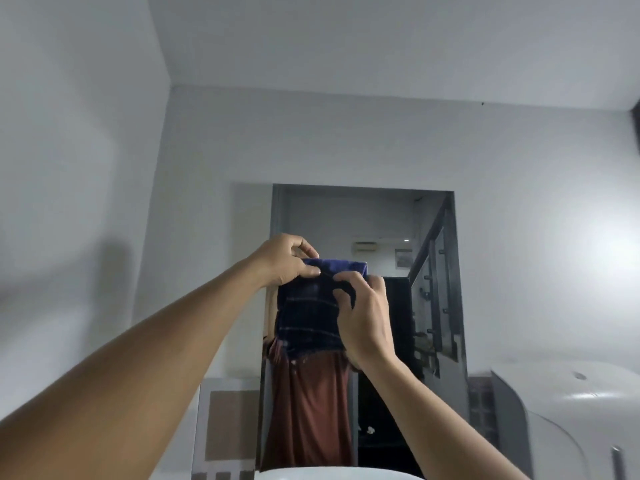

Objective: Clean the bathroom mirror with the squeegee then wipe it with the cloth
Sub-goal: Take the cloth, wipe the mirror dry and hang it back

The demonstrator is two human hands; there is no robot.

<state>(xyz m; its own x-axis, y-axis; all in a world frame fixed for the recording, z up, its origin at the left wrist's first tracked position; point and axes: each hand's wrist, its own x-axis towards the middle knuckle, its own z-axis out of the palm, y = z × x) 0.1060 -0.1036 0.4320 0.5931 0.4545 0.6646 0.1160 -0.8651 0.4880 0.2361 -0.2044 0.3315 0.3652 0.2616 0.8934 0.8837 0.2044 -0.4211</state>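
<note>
cloth [310,313]: dark blue plaid, held up in front of mirror [433,271], mid-height, hangs down | left hand [289,259]: pinching cloth's top-left edge, thumb against fingers | right hand [363,313]: fingers curled, gripping cloth's right side | squeegee: out of view

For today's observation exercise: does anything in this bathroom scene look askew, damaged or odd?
Nothing stands out. Both hands, left hand and right hand, hold the dark blue cloth before the mirror; no squeegee shows.
</note>
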